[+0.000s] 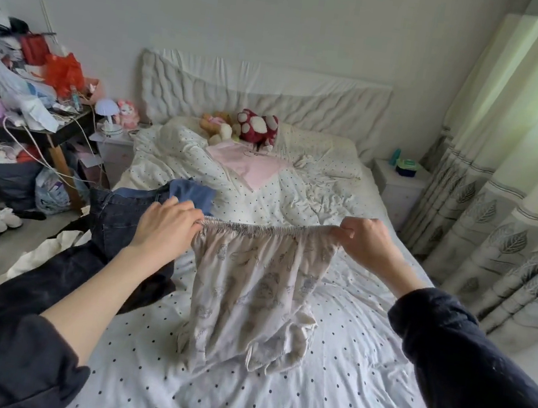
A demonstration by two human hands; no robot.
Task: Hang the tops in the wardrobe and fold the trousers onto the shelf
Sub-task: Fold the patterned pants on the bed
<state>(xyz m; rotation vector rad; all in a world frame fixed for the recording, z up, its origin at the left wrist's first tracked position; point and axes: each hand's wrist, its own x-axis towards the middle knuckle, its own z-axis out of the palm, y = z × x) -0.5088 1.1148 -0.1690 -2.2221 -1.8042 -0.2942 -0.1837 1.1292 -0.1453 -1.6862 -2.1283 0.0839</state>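
Left hand: my left hand (168, 224) pinches the left end of the elastic waistband, fingers curled over the gathered cloth.
Right hand: my right hand (364, 241) grips the right end of the same waistband, fingers closed round it, so the band is pulled taut between both hands.
Trousers: the pale printed trousers (255, 292) hang from the waistband above the middle of the bed; the legs drop down and the bunched hems rest on the sheet.
Bed: the dotted sheet (319, 401) covers the near part of the bed; a rumpled dotted quilt (177, 159) lies toward the headboard end.
Dark jeans: the dark jeans (113, 216) lie at the left edge of the bed, partly behind my left forearm, trailing off that edge.
Blue garment: a blue garment (193, 193) lies just beyond the jeans, near the left edge, touching them.
Pink cloth: a pink cloth (249, 164) lies on the quilt near the headboard end.
Soft toys: soft toys (257, 128) sit against the headboard.
Beside the bed: a cluttered table (29, 125) stands off the left edge, a white nightstand (397, 187) off the far right corner, and curtains (503, 202) hang on the right.
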